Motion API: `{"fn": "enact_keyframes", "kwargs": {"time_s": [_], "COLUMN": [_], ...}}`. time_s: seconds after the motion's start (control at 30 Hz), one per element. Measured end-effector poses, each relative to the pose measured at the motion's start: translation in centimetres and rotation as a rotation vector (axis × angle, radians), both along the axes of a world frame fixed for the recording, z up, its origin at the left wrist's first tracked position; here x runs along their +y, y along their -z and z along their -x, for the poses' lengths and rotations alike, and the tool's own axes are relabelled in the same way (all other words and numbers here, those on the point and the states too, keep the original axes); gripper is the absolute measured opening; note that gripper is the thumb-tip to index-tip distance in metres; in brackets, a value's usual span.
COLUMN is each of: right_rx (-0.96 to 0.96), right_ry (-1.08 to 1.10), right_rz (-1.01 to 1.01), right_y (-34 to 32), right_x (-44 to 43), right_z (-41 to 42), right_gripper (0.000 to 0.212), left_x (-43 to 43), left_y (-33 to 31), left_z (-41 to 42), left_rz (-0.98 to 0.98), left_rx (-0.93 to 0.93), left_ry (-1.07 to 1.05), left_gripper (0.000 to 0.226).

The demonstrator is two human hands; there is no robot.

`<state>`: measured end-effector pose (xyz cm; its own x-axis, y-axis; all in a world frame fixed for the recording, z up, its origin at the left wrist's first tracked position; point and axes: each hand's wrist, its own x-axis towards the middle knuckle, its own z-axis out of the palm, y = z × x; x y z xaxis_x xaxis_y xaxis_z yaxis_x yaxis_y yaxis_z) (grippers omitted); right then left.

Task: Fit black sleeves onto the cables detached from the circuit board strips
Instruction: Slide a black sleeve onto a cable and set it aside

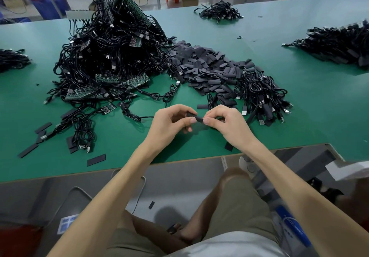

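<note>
Item: green bench, seen from our head camera.

Our left hand and right hand meet just above the near part of the bench. Both pinch one black sleeve between thumb and forefinger, the left closed on its left end and the right on its right end. Whether a cable already sits inside it we cannot tell.

At 11 o'clock from the hands: a tall tangle of black cables with green circuit board strips lying in and against it.

At 12 to 1 o'clock: a loose heap of black sleeves, touching the tangle's right edge.

At 2 o'clock, just beside that heap: a smaller bundle of cables, several ends wearing sleeves.

At 9 o'clock, near the bench's front edge: scattered single sleeves and a few stray cables.

Far side, 12 to 1 o'clock: a small cable pile. Far right, 2 o'clock: a long cable pile. Left edge, 10 o'clock: another pile, partly cut off.

On the floor below the bench: one stray sleeve.
</note>
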<state>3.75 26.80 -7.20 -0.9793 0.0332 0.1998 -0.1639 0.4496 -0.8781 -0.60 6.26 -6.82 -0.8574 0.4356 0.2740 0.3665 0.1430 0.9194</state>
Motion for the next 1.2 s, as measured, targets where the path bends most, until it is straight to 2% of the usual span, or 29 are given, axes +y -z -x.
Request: {"fn": "enact_keyframes", "kwargs": {"time_s": [0.6,0.77,0.9,1.03,1.1,1.2], "right_rx": [-0.033,-0.021,0.030,0.121,0.108,0.036], "right_ry": [-0.001,-0.014,-0.039,0.102,0.160,0.086], "right_rz": [-0.044,-0.018,0.094,0.190,0.186,0.192], "right_y": [0.01,0.18,0.21,0.33,0.38,0.41], "right_x": [0.05,0.07,0.18,0.45,0.46,0.11], "right_z": [0.05,0.03,0.00,0.09,0.22,0.39], "right_gripper": [0.006,0.005,0.007,0.007,0.004,0.012], "left_x": [0.10,0.25,0.18,-0.18,-0.30,-0.35], "left_y": [0.52,0.36,0.38,0.19,0.12,-0.06], "left_z": [0.21,-0.04,0.03,0.19,0.16,0.13], "left_rz": [0.030,-0.039,-0.101,-0.199,-0.221,-0.251], "left_rx": [-0.021,-0.060,-0.111,-0.138,-0.147,-0.159], "left_ry": [0.036,0.070,0.069,0.043,0.038,0.059], "left_gripper": [0.011,0.017,0.019,0.018,0.018,0.018]}}
